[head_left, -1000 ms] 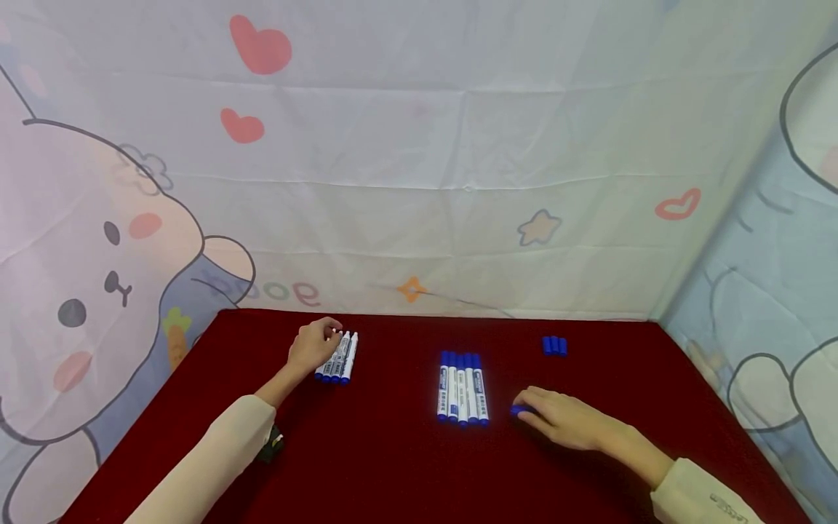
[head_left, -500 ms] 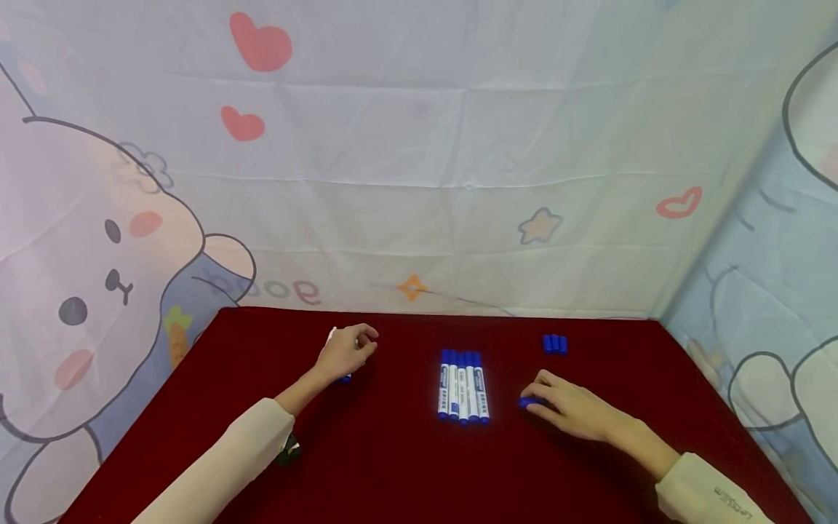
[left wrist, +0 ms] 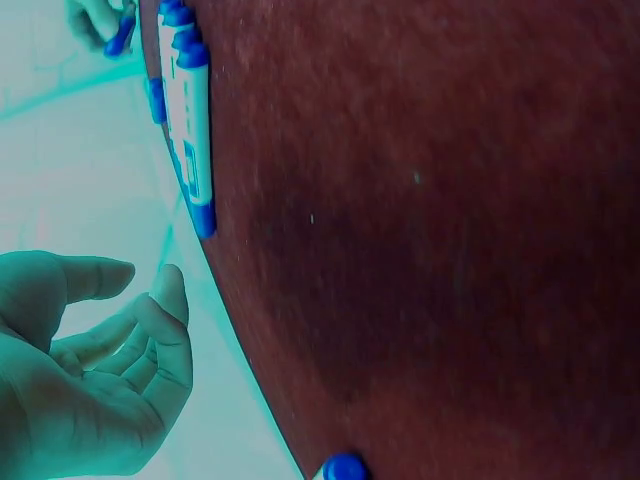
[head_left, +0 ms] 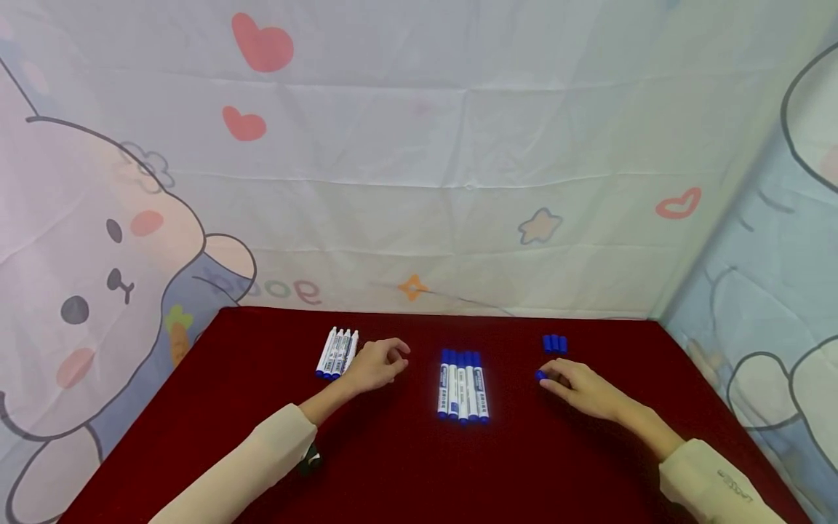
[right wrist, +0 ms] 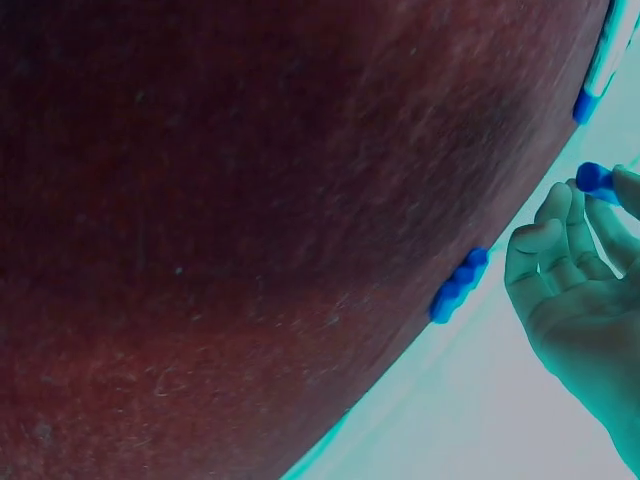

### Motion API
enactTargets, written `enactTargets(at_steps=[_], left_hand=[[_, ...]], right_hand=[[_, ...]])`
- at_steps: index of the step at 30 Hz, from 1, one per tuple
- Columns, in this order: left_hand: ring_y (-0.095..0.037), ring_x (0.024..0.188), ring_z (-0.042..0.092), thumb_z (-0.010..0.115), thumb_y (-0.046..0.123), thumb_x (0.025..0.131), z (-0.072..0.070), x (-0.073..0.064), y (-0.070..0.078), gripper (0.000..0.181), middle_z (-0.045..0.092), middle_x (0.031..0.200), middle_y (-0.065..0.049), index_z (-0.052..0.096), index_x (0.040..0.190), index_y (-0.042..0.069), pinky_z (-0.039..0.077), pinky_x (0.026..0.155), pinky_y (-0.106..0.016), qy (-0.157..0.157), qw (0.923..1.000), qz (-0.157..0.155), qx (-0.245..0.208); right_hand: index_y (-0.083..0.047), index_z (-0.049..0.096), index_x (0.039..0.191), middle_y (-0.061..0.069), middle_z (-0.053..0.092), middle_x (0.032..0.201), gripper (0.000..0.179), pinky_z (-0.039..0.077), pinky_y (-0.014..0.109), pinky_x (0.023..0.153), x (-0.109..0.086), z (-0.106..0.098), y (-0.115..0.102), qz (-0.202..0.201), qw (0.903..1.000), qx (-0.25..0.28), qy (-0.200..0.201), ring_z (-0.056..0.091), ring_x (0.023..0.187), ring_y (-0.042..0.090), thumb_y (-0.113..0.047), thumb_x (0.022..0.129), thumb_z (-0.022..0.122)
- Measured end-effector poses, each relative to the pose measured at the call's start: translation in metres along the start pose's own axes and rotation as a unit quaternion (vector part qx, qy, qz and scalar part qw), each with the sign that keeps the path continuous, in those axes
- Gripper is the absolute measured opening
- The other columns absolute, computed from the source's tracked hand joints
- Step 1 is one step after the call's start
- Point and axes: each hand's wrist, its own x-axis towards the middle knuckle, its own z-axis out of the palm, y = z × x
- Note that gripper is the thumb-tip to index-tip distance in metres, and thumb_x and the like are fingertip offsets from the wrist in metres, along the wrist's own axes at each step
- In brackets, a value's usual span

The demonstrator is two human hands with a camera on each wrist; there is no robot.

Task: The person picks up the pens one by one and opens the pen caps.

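My left hand (head_left: 374,364) hovers above the cloth between two groups of markers. Its thumb and loosely bent fingers are apart with nothing between them, as the left wrist view confirms. Just left of it lie several uncapped white markers (head_left: 335,354) side by side, tips pointing away, partly covered by the hand. Several blue-capped markers (head_left: 463,386) form a row in the middle. My right hand (head_left: 579,387) pinches a blue marker cap (right wrist: 594,178) between thumb and fingers, above the cloth. Beyond it three blue caps (head_left: 555,344) stand close together in a row.
A dark red cloth (head_left: 406,466) covers the table. Behind it hangs a pale curtain (head_left: 419,145) with printed hearts and cartoon animals, which also runs along both sides. A small dark object (head_left: 310,460) shows below the left sleeve.
My left hand has moved right, away from the uncapped markers, with nothing in its fingers. The right hand has carried its blue cap away from me and slightly right, towards the three caps.
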Motion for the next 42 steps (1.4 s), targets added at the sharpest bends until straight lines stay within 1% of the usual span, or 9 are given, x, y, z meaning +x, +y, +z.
enactTargets(at_steps=[4, 9, 15, 23, 26, 29, 31, 37, 42], left_hand=[[-0.020, 0.063, 0.068, 0.064, 0.008, 0.098, 0.009, 0.000, 0.003, 0.027, 0.075, 0.093, -0.018, 0.065, 0.122, -0.003, 0.047, 0.051, -0.022, -0.014, 0.9999, -0.003, 0.001], [-0.016, 0.062, 0.067, 0.064, 0.009, 0.098, 0.020, 0.000, 0.007, 0.027, 0.075, 0.091, -0.016, 0.065, 0.123, -0.003, 0.046, 0.052, -0.021, -0.030, 0.9995, -0.003, 0.000], [-0.019, 0.063, 0.069, 0.064, 0.008, 0.097, 0.031, 0.000, 0.013, 0.028, 0.075, 0.089, -0.017, 0.063, 0.122, -0.005, 0.047, 0.054, -0.020, -0.051, 0.9986, 0.012, -0.010], [-0.017, 0.060, 0.066, 0.067, 0.008, 0.095, 0.042, 0.001, 0.019, 0.029, 0.074, 0.087, -0.014, 0.064, 0.121, -0.005, 0.047, 0.054, -0.021, -0.061, 0.9980, 0.010, -0.013], [-0.016, 0.060, 0.066, 0.068, 0.009, 0.095, 0.047, 0.003, 0.018, 0.029, 0.074, 0.087, -0.013, 0.064, 0.121, -0.004, 0.048, 0.055, -0.022, -0.070, 0.9974, 0.003, -0.016], [-0.012, 0.060, 0.064, 0.068, 0.010, 0.095, 0.051, 0.003, 0.017, 0.030, 0.074, 0.088, -0.013, 0.064, 0.122, -0.004, 0.049, 0.055, -0.022, -0.077, 0.9969, -0.001, -0.015], [-0.012, 0.061, 0.064, 0.068, 0.010, 0.095, 0.053, 0.003, 0.016, 0.030, 0.074, 0.089, -0.013, 0.064, 0.122, -0.003, 0.049, 0.055, -0.022, -0.079, 0.9968, -0.002, -0.016], [-0.010, 0.061, 0.063, 0.069, 0.010, 0.095, 0.058, 0.006, 0.015, 0.029, 0.074, 0.090, -0.013, 0.065, 0.121, -0.001, 0.050, 0.055, -0.022, -0.077, 0.9968, -0.001, -0.018], [-0.008, 0.061, 0.062, 0.070, 0.011, 0.094, 0.061, 0.008, 0.016, 0.028, 0.074, 0.089, -0.012, 0.066, 0.120, -0.001, 0.050, 0.055, -0.020, -0.068, 0.9976, 0.008, -0.006]], right_hand=[[0.001, 0.065, 0.121, 0.003, 0.071, 0.100, 0.028, 0.052, 0.024, 0.068, 0.002, -0.003, 0.011, 0.031, 0.9988, 0.020, 0.031, 0.058, 0.078, 0.000, -0.020, 0.106, 0.057], [0.010, 0.059, 0.126, 0.010, 0.069, 0.094, 0.036, 0.051, 0.025, 0.060, 0.006, -0.007, 0.023, 0.078, 0.9933, 0.050, 0.069, 0.057, 0.067, 0.005, -0.021, 0.108, 0.053], [0.013, 0.055, 0.130, 0.021, 0.070, 0.099, 0.043, 0.049, 0.025, 0.060, 0.013, -0.011, 0.035, 0.139, 0.9823, 0.054, 0.113, 0.059, 0.069, 0.012, -0.024, 0.109, 0.050], [0.021, 0.049, 0.134, 0.034, 0.070, 0.103, 0.050, 0.052, 0.023, 0.060, 0.026, -0.006, 0.052, 0.207, 0.9626, 0.056, 0.166, 0.070, 0.074, 0.026, -0.022, 0.109, 0.048], [0.022, 0.048, 0.135, 0.035, 0.069, 0.105, 0.052, 0.052, 0.022, 0.057, 0.027, -0.008, 0.058, 0.228, 0.9571, 0.062, 0.167, 0.070, 0.072, 0.022, -0.023, 0.110, 0.046], [0.021, 0.048, 0.136, 0.033, 0.070, 0.104, 0.053, 0.050, 0.024, 0.053, 0.028, -0.007, 0.063, 0.250, 0.9523, 0.070, 0.160, 0.063, 0.065, 0.011, -0.025, 0.110, 0.045], [0.020, 0.048, 0.136, 0.033, 0.070, 0.104, 0.052, 0.050, 0.026, 0.051, 0.028, -0.007, 0.066, 0.258, 0.9503, 0.076, 0.157, 0.060, 0.063, 0.009, -0.025, 0.110, 0.045], [0.017, 0.049, 0.138, 0.031, 0.071, 0.105, 0.052, 0.050, 0.027, 0.052, 0.030, -0.009, 0.065, 0.275, 0.9493, 0.070, 0.135, 0.059, 0.064, 0.009, -0.026, 0.108, 0.046], [0.013, 0.050, 0.139, 0.019, 0.071, 0.088, 0.055, 0.049, 0.029, 0.052, 0.033, -0.010, 0.066, 0.295, 0.9469, 0.043, 0.121, 0.057, 0.058, 0.011, -0.031, 0.107, 0.046]])
